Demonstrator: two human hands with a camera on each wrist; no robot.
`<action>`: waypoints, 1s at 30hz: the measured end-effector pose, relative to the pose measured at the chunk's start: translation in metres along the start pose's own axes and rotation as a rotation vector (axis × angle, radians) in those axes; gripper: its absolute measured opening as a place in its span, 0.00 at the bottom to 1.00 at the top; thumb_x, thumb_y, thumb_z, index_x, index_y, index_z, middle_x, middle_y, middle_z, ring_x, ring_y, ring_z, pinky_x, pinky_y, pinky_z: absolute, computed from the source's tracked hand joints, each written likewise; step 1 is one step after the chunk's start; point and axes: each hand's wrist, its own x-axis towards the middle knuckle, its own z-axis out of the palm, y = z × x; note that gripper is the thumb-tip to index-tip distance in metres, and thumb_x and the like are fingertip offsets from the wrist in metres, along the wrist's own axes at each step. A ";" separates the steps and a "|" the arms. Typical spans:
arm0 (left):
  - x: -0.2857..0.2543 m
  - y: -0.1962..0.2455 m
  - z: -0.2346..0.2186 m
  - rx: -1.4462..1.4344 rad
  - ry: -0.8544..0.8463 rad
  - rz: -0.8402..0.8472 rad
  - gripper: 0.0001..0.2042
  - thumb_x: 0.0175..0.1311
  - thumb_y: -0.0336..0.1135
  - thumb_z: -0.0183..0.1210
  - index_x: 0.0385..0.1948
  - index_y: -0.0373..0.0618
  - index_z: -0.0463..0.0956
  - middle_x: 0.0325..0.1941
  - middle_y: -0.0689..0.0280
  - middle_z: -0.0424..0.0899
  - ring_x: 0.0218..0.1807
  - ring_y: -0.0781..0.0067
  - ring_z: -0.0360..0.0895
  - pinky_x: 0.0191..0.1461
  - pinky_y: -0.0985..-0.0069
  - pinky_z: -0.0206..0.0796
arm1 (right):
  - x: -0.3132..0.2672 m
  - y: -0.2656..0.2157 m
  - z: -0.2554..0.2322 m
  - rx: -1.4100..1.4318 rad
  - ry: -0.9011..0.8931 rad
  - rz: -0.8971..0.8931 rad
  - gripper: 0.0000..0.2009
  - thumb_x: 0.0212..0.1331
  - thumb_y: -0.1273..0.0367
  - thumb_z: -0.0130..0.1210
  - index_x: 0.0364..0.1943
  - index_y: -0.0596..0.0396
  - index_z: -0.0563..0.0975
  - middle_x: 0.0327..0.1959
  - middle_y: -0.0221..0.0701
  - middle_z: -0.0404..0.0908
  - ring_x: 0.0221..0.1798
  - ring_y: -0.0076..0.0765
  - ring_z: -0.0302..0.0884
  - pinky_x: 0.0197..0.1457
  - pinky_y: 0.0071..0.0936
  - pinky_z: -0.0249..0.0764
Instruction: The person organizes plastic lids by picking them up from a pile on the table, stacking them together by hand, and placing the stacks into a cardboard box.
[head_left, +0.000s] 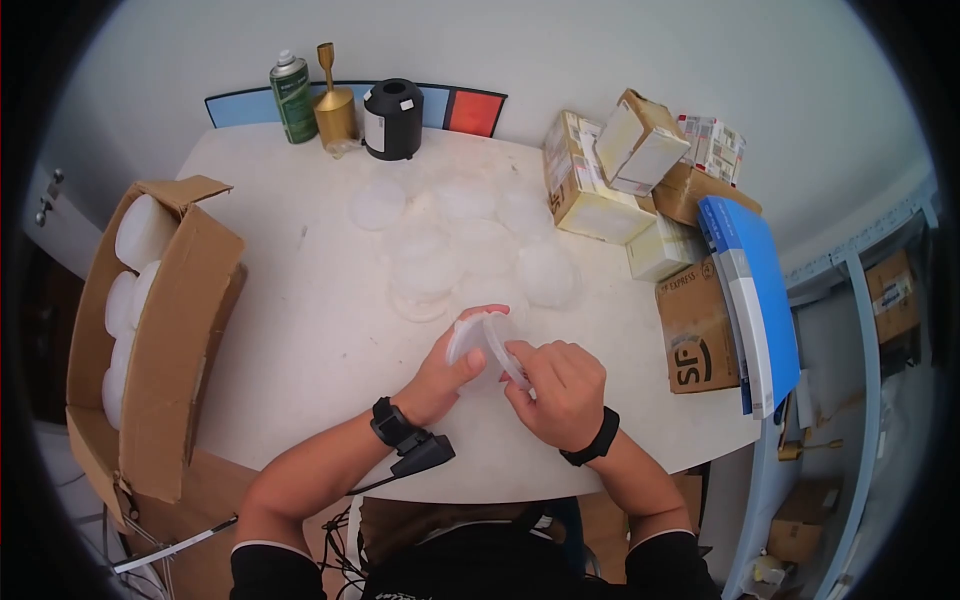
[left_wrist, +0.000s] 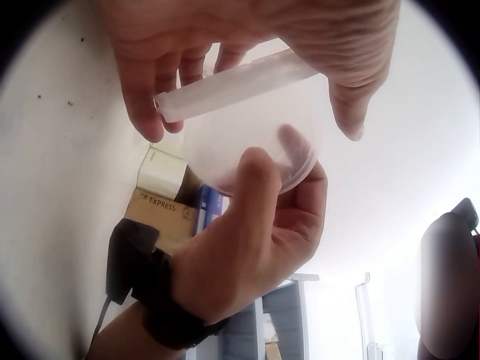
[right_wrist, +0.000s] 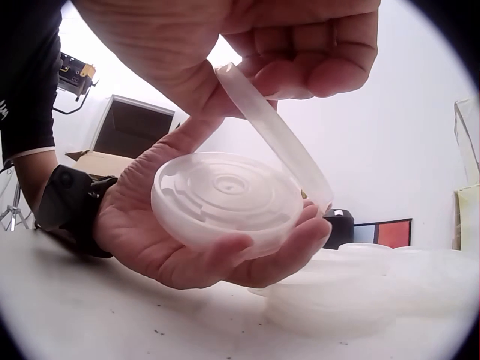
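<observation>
While white tubs (head_left: pixel 143 232) fill a cardboard carton (head_left: pixel 178 365) at nine o'clock from the hands, a green can (head_left: pixel 294 102) stands near eleven, its label too small to read. A left hand (head_left: pixel 432 388) grips a translucent disc (right_wrist: pixel 225 196); cloudy discs (head_left: pixel 478 247) cover twelve. A right hand (head_left: pixel 568 392) pinches a tilted second disc (right_wrist: pixel 276 136) just beside the first. At three, a brown box (head_left: pixel 690 352) reads "SF Express."

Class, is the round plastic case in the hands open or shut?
Open: the right hand holds the upper half tilted up from the lower half in the left hand.
</observation>
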 end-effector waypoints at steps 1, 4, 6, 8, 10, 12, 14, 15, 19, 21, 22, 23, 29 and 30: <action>0.000 0.000 -0.001 0.020 0.000 0.024 0.52 0.53 0.71 0.68 0.73 0.45 0.58 0.61 0.64 0.75 0.64 0.69 0.72 0.68 0.66 0.67 | 0.001 -0.003 0.005 -0.007 0.004 -0.005 0.22 0.38 0.76 0.66 0.45 0.59 0.81 0.24 0.30 0.72 0.26 0.37 0.72 0.28 0.34 0.67; -0.001 0.003 0.000 0.037 0.020 0.048 0.54 0.51 0.72 0.69 0.73 0.45 0.58 0.61 0.64 0.75 0.64 0.70 0.72 0.70 0.68 0.64 | 0.003 -0.009 0.014 -0.039 -0.004 -0.018 0.24 0.38 0.74 0.67 0.48 0.59 0.81 0.26 0.31 0.73 0.27 0.37 0.72 0.29 0.33 0.68; -0.001 0.003 0.000 0.032 0.038 0.050 0.54 0.51 0.72 0.70 0.73 0.45 0.58 0.61 0.63 0.75 0.64 0.70 0.72 0.70 0.68 0.64 | 0.002 -0.011 0.018 -0.029 0.003 -0.008 0.24 0.39 0.74 0.67 0.48 0.59 0.81 0.26 0.31 0.72 0.27 0.37 0.72 0.30 0.33 0.69; 0.000 0.002 -0.001 0.032 0.056 0.051 0.54 0.50 0.72 0.70 0.73 0.45 0.58 0.61 0.63 0.75 0.64 0.69 0.73 0.70 0.67 0.64 | 0.001 -0.014 0.020 -0.020 -0.001 0.004 0.23 0.39 0.74 0.67 0.47 0.59 0.81 0.26 0.31 0.73 0.27 0.38 0.73 0.30 0.33 0.69; 0.000 0.002 0.000 0.038 0.053 0.051 0.54 0.50 0.72 0.70 0.73 0.45 0.58 0.61 0.62 0.75 0.65 0.66 0.74 0.71 0.66 0.65 | 0.001 -0.017 0.020 -0.012 -0.013 0.019 0.23 0.39 0.74 0.67 0.46 0.59 0.81 0.26 0.32 0.74 0.27 0.39 0.73 0.31 0.33 0.70; 0.000 0.001 0.000 0.034 0.045 0.054 0.54 0.50 0.73 0.69 0.72 0.44 0.58 0.61 0.62 0.76 0.65 0.63 0.75 0.71 0.64 0.66 | 0.000 -0.016 0.021 0.001 0.010 -0.006 0.22 0.39 0.75 0.67 0.45 0.59 0.81 0.26 0.31 0.74 0.28 0.39 0.74 0.31 0.33 0.70; 0.001 -0.001 -0.001 0.018 0.034 0.061 0.54 0.50 0.73 0.69 0.72 0.44 0.58 0.61 0.61 0.76 0.66 0.59 0.76 0.71 0.62 0.67 | 0.000 -0.015 0.021 0.009 0.051 -0.037 0.20 0.37 0.76 0.67 0.42 0.58 0.81 0.26 0.31 0.74 0.27 0.39 0.74 0.31 0.33 0.70; 0.002 -0.001 -0.001 0.001 0.031 0.065 0.54 0.50 0.74 0.68 0.72 0.44 0.58 0.61 0.61 0.76 0.66 0.58 0.76 0.71 0.61 0.68 | 0.000 -0.014 0.020 0.012 0.080 -0.055 0.20 0.36 0.77 0.67 0.40 0.57 0.80 0.25 0.31 0.75 0.27 0.39 0.74 0.30 0.33 0.69; 0.002 0.000 -0.002 -0.067 0.001 0.038 0.56 0.49 0.78 0.64 0.72 0.43 0.59 0.61 0.62 0.77 0.66 0.58 0.76 0.71 0.61 0.68 | -0.004 -0.004 0.023 0.019 0.161 -0.190 0.19 0.33 0.78 0.68 0.36 0.55 0.79 0.27 0.30 0.77 0.28 0.39 0.75 0.31 0.33 0.71; 0.000 -0.001 -0.002 -0.074 -0.010 0.011 0.56 0.49 0.80 0.62 0.72 0.44 0.60 0.61 0.63 0.77 0.66 0.61 0.75 0.71 0.62 0.67 | -0.005 -0.001 0.024 0.030 0.156 -0.258 0.18 0.34 0.77 0.68 0.35 0.55 0.79 0.28 0.29 0.77 0.30 0.38 0.76 0.33 0.33 0.73; 0.000 -0.001 -0.003 -0.063 -0.008 0.002 0.56 0.49 0.81 0.61 0.72 0.44 0.60 0.61 0.63 0.77 0.66 0.63 0.75 0.71 0.63 0.67 | -0.005 0.001 0.025 0.036 0.154 -0.291 0.17 0.34 0.76 0.68 0.35 0.54 0.79 0.28 0.28 0.77 0.30 0.37 0.76 0.34 0.33 0.73; 0.000 -0.001 -0.003 -0.053 -0.006 -0.006 0.56 0.49 0.82 0.60 0.72 0.44 0.60 0.61 0.63 0.77 0.66 0.64 0.74 0.71 0.63 0.66 | -0.005 0.001 0.026 0.038 0.148 -0.308 0.17 0.35 0.76 0.68 0.35 0.54 0.79 0.28 0.28 0.77 0.30 0.37 0.76 0.35 0.33 0.74; -0.001 -0.002 -0.005 -0.070 -0.031 -0.007 0.55 0.50 0.83 0.58 0.71 0.46 0.62 0.63 0.63 0.76 0.65 0.67 0.73 0.70 0.65 0.65 | -0.004 0.001 0.029 0.053 0.102 -0.358 0.14 0.38 0.75 0.67 0.33 0.53 0.79 0.28 0.28 0.76 0.32 0.35 0.76 0.37 0.33 0.76; -0.001 -0.002 -0.005 -0.071 -0.036 -0.003 0.54 0.51 0.83 0.58 0.70 0.46 0.62 0.63 0.62 0.76 0.65 0.67 0.73 0.70 0.65 0.65 | -0.003 0.002 0.030 0.063 0.099 -0.365 0.14 0.38 0.75 0.67 0.33 0.53 0.79 0.29 0.28 0.76 0.32 0.35 0.76 0.37 0.33 0.77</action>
